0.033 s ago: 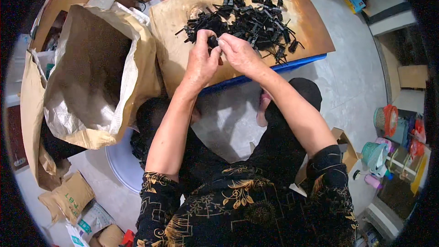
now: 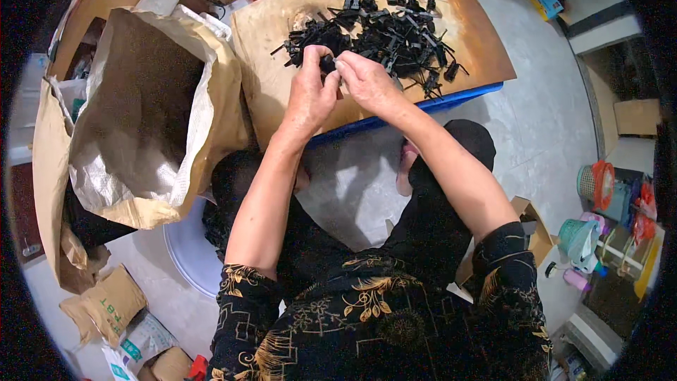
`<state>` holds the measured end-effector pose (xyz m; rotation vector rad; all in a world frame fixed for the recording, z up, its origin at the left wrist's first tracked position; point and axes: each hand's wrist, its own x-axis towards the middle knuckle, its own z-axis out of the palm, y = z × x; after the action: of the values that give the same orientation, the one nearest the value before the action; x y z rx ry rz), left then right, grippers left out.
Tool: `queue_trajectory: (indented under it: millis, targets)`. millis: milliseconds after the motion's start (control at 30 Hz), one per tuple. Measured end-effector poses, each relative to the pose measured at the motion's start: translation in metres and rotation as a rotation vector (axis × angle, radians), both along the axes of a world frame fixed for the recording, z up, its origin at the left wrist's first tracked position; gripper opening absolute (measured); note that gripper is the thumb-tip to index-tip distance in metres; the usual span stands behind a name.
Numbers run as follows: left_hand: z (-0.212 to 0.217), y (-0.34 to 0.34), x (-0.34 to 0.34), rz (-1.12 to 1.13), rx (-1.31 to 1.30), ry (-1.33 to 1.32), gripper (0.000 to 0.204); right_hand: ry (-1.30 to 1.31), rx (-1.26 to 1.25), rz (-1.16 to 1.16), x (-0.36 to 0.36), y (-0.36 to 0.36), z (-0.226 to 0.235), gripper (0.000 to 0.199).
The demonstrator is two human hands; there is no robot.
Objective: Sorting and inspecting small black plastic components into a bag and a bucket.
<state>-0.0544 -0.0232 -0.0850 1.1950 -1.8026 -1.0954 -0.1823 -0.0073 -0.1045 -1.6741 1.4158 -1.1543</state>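
Wooden board (image 2: 282, 92) is bearing a pile of black plastic parts (image 2: 395, 32). Left hand (image 2: 310, 95) and right hand (image 2: 367, 83) are meeting at the pile's near edge, fingers closed together on one small black piece (image 2: 328, 62). Nothing is differing from the earlier frame.

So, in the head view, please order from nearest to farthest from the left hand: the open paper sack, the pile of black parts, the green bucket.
From the left hand:
1. Pile of black parts, just beyond, on the board.
2. Open paper sack, left.
3. Green bucket, far right, on the floor.
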Motion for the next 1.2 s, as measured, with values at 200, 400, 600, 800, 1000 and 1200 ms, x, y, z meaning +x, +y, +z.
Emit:
queue_trajectory:
  millis: [200,400,600,800,1000,1200]
  targets:
    - [0.034,0.021,0.028,0.145,-0.085,0.049,0.019,-0.191,0.157,0.177,-0.021,-0.005,0.021,0.028]
    - [0.075,0.12,0.126,0.311,-0.349,-0.242,0.01,0.385,0.203,-0.38,-0.116,0.003,-0.005,0.032]
    - [0.033,0.197,0.235,0.422,-0.242,-0.676,0.015,0.527,0.237,-0.406,-0.12,0.011,-0.015,0.031]
    - [-0.014,0.222,0.284,0.33,0.065,-0.977,0.017,0.609,0.306,-0.473,-0.105,0.004,-0.018,0.028]
    - [0.038,0.193,0.226,0.362,-0.222,-0.919,0.008,0.525,0.162,-0.513,-0.099,-0.009,-0.027,0.022]
    - [0.081,0.125,0.111,0.131,-0.484,-0.438,0.009,-0.403,0.354,-0.342,-0.105,-0.016,-0.006,0.019]
